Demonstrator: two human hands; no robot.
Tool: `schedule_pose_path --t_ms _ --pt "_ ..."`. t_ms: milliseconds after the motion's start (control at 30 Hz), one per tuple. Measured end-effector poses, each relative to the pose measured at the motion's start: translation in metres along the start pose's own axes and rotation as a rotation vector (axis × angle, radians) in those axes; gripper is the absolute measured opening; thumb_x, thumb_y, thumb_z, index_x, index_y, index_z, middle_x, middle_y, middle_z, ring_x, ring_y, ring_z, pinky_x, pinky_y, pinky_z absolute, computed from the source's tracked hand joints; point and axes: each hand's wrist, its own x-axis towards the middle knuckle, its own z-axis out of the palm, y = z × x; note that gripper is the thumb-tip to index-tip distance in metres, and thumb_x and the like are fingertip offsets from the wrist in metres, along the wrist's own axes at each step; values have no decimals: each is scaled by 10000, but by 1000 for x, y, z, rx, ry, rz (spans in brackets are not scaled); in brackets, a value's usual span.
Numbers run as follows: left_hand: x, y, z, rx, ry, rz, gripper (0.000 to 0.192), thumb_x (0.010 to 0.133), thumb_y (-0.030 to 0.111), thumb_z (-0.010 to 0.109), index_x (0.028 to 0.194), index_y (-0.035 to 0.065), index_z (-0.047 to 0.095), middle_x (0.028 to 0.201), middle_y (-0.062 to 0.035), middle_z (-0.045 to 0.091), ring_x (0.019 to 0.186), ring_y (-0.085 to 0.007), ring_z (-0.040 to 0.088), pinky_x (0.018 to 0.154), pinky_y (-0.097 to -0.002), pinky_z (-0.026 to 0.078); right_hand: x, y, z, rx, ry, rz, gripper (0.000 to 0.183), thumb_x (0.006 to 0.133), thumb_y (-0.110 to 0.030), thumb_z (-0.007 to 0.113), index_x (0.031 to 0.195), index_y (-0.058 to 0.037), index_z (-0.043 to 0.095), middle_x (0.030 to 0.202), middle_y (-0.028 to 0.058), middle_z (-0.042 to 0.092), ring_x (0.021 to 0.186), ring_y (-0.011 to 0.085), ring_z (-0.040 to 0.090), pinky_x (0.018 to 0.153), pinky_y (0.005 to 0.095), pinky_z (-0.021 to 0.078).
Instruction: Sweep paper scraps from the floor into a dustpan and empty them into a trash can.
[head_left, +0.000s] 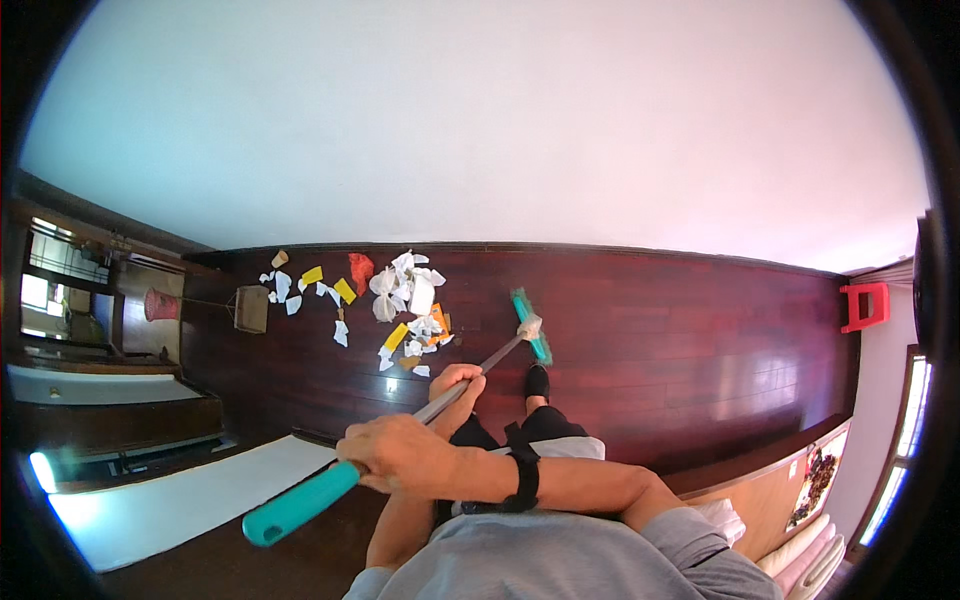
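Note:
I hold a broom by its metal handle (504, 352), which slants across in front of me. My right hand (401, 454) grips it just below the teal plastic grip (300, 508). Farther down the shaft, my left hand (457, 386) is closed around it, its forearm passing beneath the right one. The teal broom head (520, 306) rests on the dark red wood floor near my shoe (537, 381), with a pale wrapping (529, 328) at its joint. To its left lies litter: torn white paper (409, 266), a red crumpled bag (361, 271) and yellow pieces (345, 291).
A long-handled dustpan (251, 309) stands on the floor at left, beyond a paper cup (280, 259). Farther off is a pink basket (160, 305). A white wall (487, 135) runs along the far side. At right are a red stool (866, 307) and a wooden panel (765, 487).

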Motion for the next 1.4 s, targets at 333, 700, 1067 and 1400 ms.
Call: schedule_pose_path --t_ms 333,700,1067,1400 --pt "-4 -20 -115 9 139 -28 202 927 112 714 1087 -12 717 883 -98 740 770 -133 696 703 -277 563 72 12 91 133 -13 -36 276 732 -52 763 832 -62 506 789 97 522 745 344 570 671 450 441" --pt "20 10 -179 301 283 107 102 900 80 732 960 6 696 769 -61 685 693 -117 642 627 -279 514 108 1 106 79 21 -47 261 913 -199 725 817 -43 540 774 102 531 724 318 569 663 436 443" --pt "31 -15 -128 31 -12 184 112 907 32 725 1010 2 693 920 -66 703 771 -112 649 700 -270 537 100 10 101 -147 -15 33 228 749 -54 757 835 -56 547 786 100 560 758 324 628 665 430 498" --pt "44 -30 -125 -137 33 -39 233 945 123 732 1120 -28 705 959 -78 732 817 -105 684 749 -248 563 107 50 95 -94 -18 -5 255 759 -61 762 830 -66 518 776 101 541 743 320 608 662 423 461"
